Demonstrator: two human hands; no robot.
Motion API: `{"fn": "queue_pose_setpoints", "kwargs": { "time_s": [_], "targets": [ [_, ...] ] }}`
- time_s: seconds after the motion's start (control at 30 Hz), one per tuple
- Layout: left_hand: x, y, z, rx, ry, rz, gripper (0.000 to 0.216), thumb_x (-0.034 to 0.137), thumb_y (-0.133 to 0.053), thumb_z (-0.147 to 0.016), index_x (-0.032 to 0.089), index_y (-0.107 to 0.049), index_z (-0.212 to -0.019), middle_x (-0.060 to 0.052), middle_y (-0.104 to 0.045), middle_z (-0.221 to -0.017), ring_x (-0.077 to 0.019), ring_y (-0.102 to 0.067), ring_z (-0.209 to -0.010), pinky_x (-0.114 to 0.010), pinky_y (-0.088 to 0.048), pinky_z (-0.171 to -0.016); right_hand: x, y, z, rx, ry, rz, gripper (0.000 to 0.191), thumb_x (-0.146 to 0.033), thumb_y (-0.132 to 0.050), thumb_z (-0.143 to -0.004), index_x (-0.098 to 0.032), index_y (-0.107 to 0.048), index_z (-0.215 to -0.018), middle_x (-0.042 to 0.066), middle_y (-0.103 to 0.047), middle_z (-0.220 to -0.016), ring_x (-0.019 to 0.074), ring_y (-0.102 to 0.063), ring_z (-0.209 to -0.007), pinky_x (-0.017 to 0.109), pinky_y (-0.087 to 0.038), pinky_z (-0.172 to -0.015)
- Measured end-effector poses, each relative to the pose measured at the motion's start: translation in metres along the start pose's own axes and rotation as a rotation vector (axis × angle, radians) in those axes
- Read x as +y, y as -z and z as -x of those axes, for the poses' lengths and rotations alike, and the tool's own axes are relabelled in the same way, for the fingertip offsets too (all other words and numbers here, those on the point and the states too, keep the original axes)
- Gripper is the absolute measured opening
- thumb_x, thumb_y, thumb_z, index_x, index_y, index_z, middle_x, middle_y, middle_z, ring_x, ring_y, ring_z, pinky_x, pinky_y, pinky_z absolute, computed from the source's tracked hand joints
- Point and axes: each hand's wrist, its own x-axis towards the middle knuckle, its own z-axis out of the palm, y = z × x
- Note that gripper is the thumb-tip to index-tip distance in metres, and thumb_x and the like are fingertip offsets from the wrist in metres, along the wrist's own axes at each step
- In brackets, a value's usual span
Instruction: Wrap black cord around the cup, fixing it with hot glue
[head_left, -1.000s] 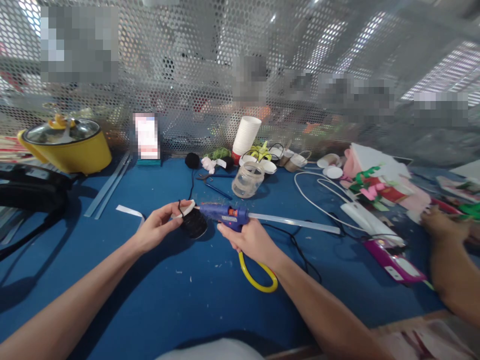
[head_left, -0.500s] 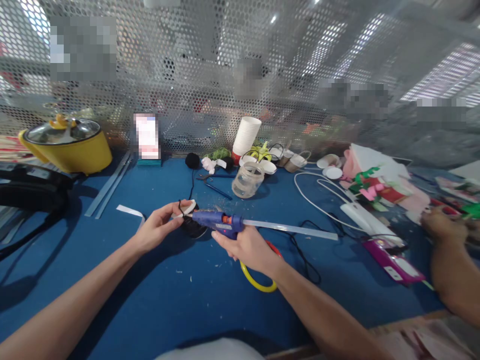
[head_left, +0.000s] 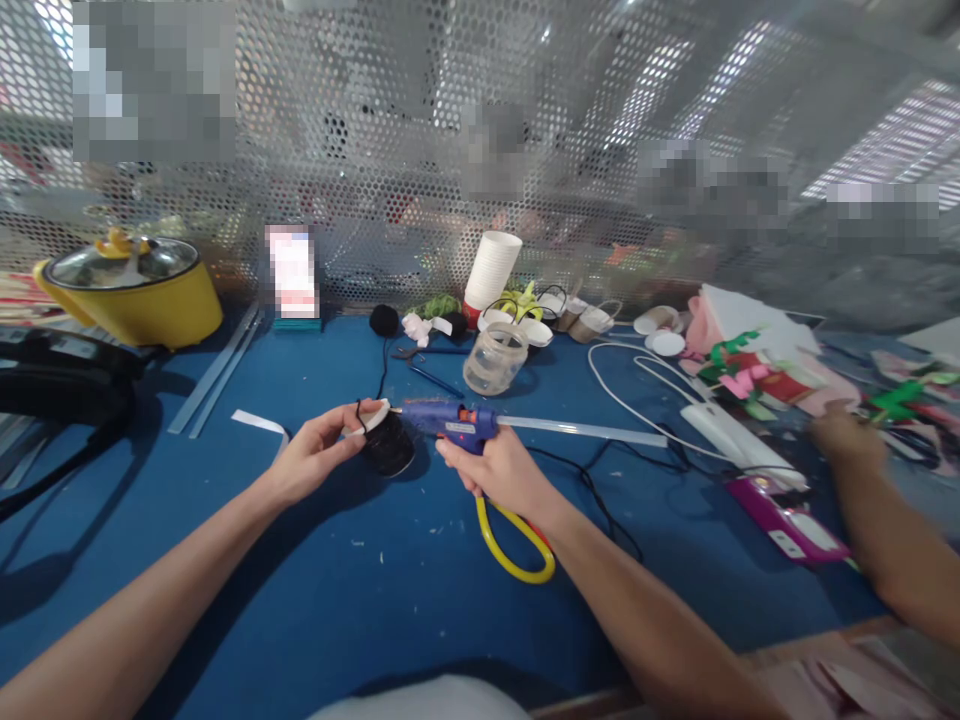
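Note:
My left hand (head_left: 315, 452) pinches the white rim of a small paper cup wrapped in black yarn (head_left: 390, 447), which lies tilted with its opening toward my fingers. From it a black strand runs back to a ball of black yarn (head_left: 384, 320). In my right hand (head_left: 517, 478) is a blue hot glue gun (head_left: 439, 416), its nozzle pointing left at the cup's rim. A long clear glue stick (head_left: 585, 430) juts from the gun's rear. Beneath my right wrist lies a yellow and red loop (head_left: 525, 575), partly hidden.
Beyond my hands stand a clear jar (head_left: 495, 362), stacked white paper cups (head_left: 493, 270) and blue-handled pliers (head_left: 435, 378). A yellow pot (head_left: 150, 300) and a phone (head_left: 292, 272) are at left. Right are a purple power strip (head_left: 787, 525), cords and a co-worker's hand (head_left: 847, 445).
The glue gun has moved slightly right and up in my right hand, uncovering more of the black-wrapped cup. My left hand stays put. The co-worker's hand has shifted left.

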Motion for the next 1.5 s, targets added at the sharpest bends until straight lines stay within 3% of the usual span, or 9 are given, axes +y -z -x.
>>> {"fn": "queue_pose_setpoints", "kwargs": {
  "time_s": [0.57,0.73,0.83,0.97,1.1,1.33,1.5],
  "targets": [
    [-0.002,0.0,0.0,-0.003,-0.011,0.018,0.02,0.032,-0.059,-0.071,0.017,-0.048,-0.066,-0.016,-0.052,-0.121,-0.0266,-0.041,-0.117,-0.044,-0.024,-0.098,0.004,-0.001,-0.01,0.007,-0.026,0.012,0.025,-0.035,-0.05,-0.07,-0.017,-0.048,-0.054,-0.006,-0.043,-0.036,0.0064,-0.041,-0.03,0.018,-0.036,-0.034],
    [-0.003,0.0,0.0,-0.001,-0.009,0.044,0.021,0.033,-0.06,-0.07,0.016,-0.048,-0.066,-0.016,-0.052,-0.121,-0.0289,-0.04,-0.117,-0.046,-0.024,-0.098,0.001,0.004,-0.008,-0.014,-0.006,-0.208,0.011,-0.026,-0.052,-0.068,-0.016,-0.051,-0.071,-0.01,-0.041,-0.036,0.0056,-0.037,-0.03,0.018,-0.032,-0.034],
    [-0.003,0.0,0.0,-0.002,-0.004,0.054,0.021,0.032,-0.06,-0.07,0.017,-0.047,-0.066,-0.015,-0.052,-0.121,-0.0296,-0.039,-0.118,-0.046,-0.023,-0.098,0.002,0.013,-0.008,0.025,-0.029,-0.355,0.012,-0.024,-0.056,-0.064,-0.015,-0.05,-0.071,-0.008,-0.045,-0.039,0.0056,-0.039,-0.034,0.018,-0.031,-0.036],
    [-0.003,0.0,0.0,-0.01,-0.012,0.059,0.019,0.032,-0.059,-0.071,0.017,-0.048,-0.067,-0.015,-0.052,-0.121,-0.0289,-0.038,-0.119,-0.046,-0.022,-0.098,0.003,0.032,-0.015,0.246,-0.066,-0.37,0.021,-0.031,-0.064,-0.061,-0.014,-0.053,-0.065,-0.003,-0.053,-0.05,0.0068,-0.047,-0.042,0.018,-0.035,-0.04],
    [-0.003,0.0,0.0,-0.006,-0.013,0.053,0.02,0.032,-0.06,-0.071,0.017,-0.048,-0.066,-0.015,-0.051,-0.122,-0.0291,-0.038,-0.119,-0.046,-0.022,-0.099,0.001,0.054,-0.033,0.409,0.003,-0.373,0.022,-0.033,-0.064,-0.062,-0.013,-0.056,-0.068,-0.001,-0.058,-0.057,0.007,-0.05,-0.047,0.018,-0.039,-0.044],
    [-0.003,0.001,0.001,-0.034,-0.034,0.026,0.017,0.029,-0.056,-0.074,0.017,-0.046,-0.068,-0.016,-0.049,-0.123,-0.0287,-0.037,-0.12,-0.046,-0.021,-0.099,0.009,0.087,-0.078,0.416,-0.183,-0.454,0.019,-0.019,-0.052,-0.078,-0.011,-0.056,-0.061,-0.002,-0.055,-0.045,0.0044,-0.046,-0.035,0.014,-0.036,-0.034],
    [-0.004,0.002,0.001,-0.035,-0.039,0.023,0.016,0.028,-0.055,-0.075,0.017,-0.047,-0.068,-0.016,-0.05,-0.122,-0.0289,-0.036,-0.12,-0.047,-0.021,-0.099,0.013,0.096,-0.081,0.342,-0.302,-0.436,0.021,-0.022,-0.048,-0.082,-0.012,-0.056,-0.065,0.001,-0.058,-0.045,0.0069,-0.048,-0.033,0.016,-0.04,-0.032]
  ]
}}
